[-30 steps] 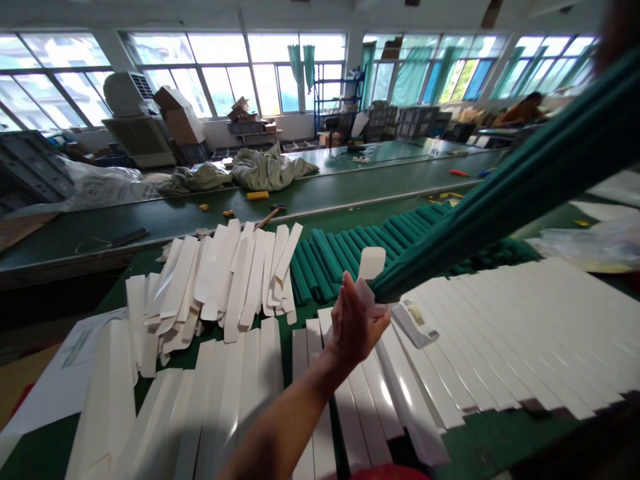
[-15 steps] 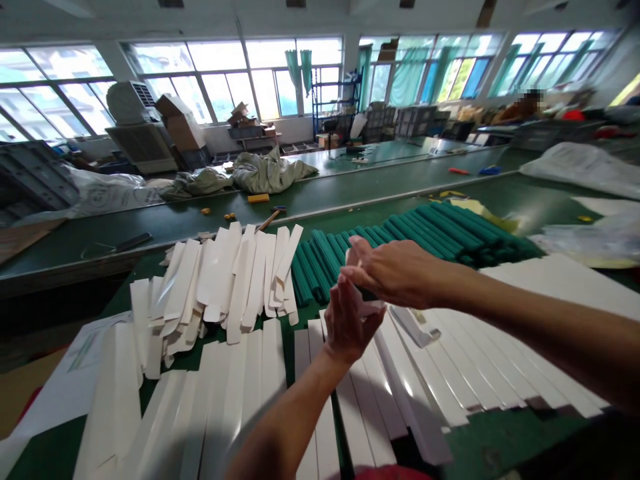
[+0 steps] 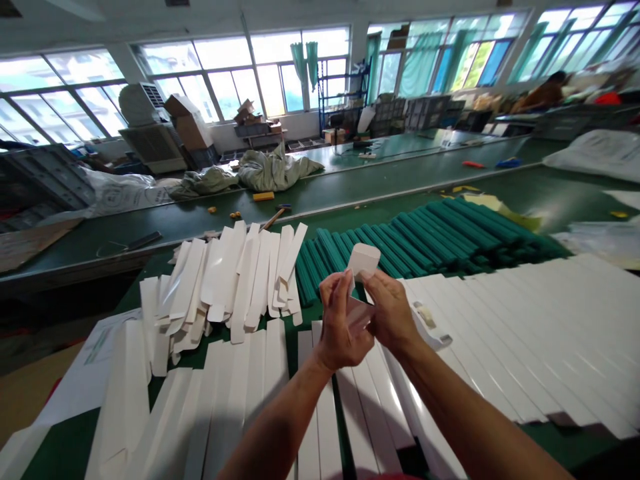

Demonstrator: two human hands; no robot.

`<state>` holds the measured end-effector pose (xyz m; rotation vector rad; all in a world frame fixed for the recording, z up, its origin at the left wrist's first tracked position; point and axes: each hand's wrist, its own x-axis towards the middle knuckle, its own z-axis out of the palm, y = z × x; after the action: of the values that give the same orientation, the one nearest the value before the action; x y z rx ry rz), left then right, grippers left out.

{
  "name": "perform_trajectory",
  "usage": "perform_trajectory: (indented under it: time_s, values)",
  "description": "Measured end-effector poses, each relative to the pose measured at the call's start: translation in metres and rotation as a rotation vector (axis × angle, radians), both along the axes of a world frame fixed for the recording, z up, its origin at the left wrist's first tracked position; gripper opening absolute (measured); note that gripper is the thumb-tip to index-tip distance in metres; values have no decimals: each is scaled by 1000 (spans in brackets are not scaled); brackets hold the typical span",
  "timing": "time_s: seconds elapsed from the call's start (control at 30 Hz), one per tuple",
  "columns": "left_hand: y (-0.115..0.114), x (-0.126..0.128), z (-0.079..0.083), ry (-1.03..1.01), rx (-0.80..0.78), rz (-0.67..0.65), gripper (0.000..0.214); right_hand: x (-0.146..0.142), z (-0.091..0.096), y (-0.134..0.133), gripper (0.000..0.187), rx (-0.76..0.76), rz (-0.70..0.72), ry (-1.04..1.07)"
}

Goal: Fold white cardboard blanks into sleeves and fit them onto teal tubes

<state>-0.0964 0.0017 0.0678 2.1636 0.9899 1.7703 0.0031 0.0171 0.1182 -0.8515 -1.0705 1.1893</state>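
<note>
Both hands are closed on a narrow white cardboard box [image 3: 364, 259], whose end faces me with a rounded flap standing up. My left hand [image 3: 344, 330] wraps around the box from the left. At its right side my right hand [image 3: 394, 312] pinches the edge by the flap. Much of the box is hidden behind my fingers. Just beyond lie dark green ribbed rods [image 3: 400, 237] in a long row. Beneath and right of my hands are long white boxes [image 3: 520, 333], side by side. A white tape dispenser [image 3: 431, 325] rests on them.
Loose flattened white cartons [image 3: 225, 267] are heaped at left, with more long white cartons [image 3: 235, 380] nearer me. Beyond, a green bench [image 3: 350, 180] carries a crumpled grey-green cloth [image 3: 275, 170], a yellow block [image 3: 263, 197] and a hammer [image 3: 277, 215]. A person [image 3: 545, 93] is at far right.
My right hand has come down from over the box end to its right side, and the end flap now shows upright. My left hand keeps its hold. The view has shifted slightly.
</note>
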Motion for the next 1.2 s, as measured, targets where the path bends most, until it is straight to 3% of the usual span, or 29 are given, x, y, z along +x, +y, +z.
perform_trajectory:
  time_s: [0.07,0.2,0.3,0.5,0.7,0.77,0.87,1.0,1.07,1.13,1.2]
  values:
    - [1,-1,3,-37,-37,-7,73,-4,-1,4,25,-1,-38,18]
    - [2,3,4,-124,-42,178,52,-10,-6,5,28,95,-186,98]
    - [1,5,4,-105,-42,245,49,-16,-6,2,29,63,-190,-6]
    - [-2,6,12,-192,-101,183,33,-17,-5,6,31,-47,-216,-10]
    - [7,17,21,-313,-149,174,20,-5,-5,13,17,72,-166,-73]
    - [11,21,21,-372,-178,146,17,-1,-5,17,22,117,-178,-57]
    - [19,23,22,-436,-220,88,34,4,-5,25,21,169,-231,2]
    - [27,18,26,-210,-73,107,27,9,-10,32,16,283,-233,132]
    - [29,12,28,-102,15,97,36,12,-12,32,21,331,-191,143]
    - [29,6,30,-39,22,79,47,15,-15,30,27,358,-173,124]
    - [29,1,33,4,-11,85,43,17,-18,28,30,383,-157,95]
